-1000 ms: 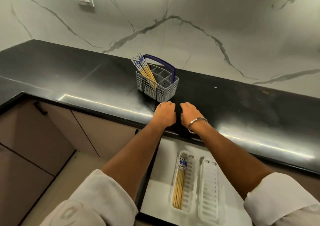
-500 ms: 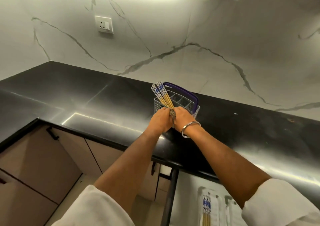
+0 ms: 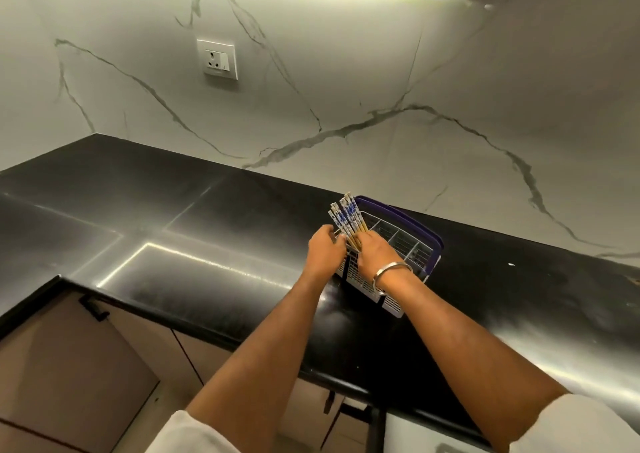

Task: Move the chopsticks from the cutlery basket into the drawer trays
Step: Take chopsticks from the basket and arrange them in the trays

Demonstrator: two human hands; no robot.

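Observation:
A grey cutlery basket [image 3: 408, 244] with a dark blue handle stands on the black countertop [image 3: 207, 279]. A bundle of chopsticks [image 3: 348, 218], yellow with blue-and-white tops, sticks up from its left compartment. My left hand [image 3: 325, 250] curls around the bundle from the left. My right hand [image 3: 375, 253], with a metal bangle at the wrist, closes on the same bundle from the right at the basket's rim. The lower parts of the chopsticks are hidden behind my fingers. Only a corner of the open drawer [image 3: 446, 447] shows at the bottom edge.
A marble wall with a white power socket [image 3: 217, 58] rises behind the counter. Beige cabinet doors [image 3: 69, 366] with a dark handle sit below the counter's front edge at the left.
Both hands went from the counter's front edge up to the basket and closed around the chopsticks. The view tilted upward, so the drawer trays dropped out of sight.

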